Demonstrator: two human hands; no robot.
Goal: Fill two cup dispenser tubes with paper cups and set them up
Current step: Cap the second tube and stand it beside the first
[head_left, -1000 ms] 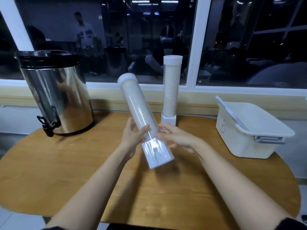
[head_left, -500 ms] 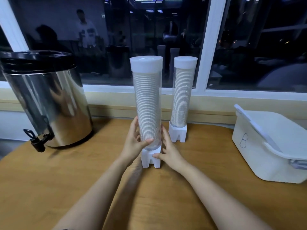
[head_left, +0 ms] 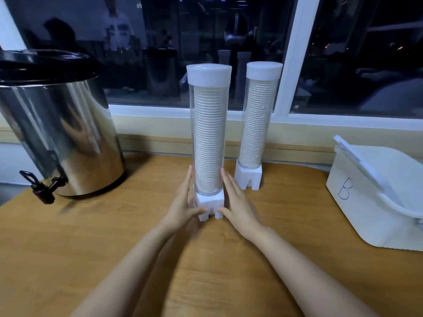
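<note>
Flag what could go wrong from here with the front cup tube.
1. The front tube is tall on a small base. The left hand and right hand only flank it with straight fingers, so a nudge while pulling away might tip it.
2. Tipping back and right, it could knock the rear tube, which stands close behind.

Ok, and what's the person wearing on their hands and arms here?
Nothing visible. The left hand and right hand are bare: no gloves, rings, watch or bracelet. The left forearm and right forearm are uncovered down to the frame edge; no sleeve shows.
</note>
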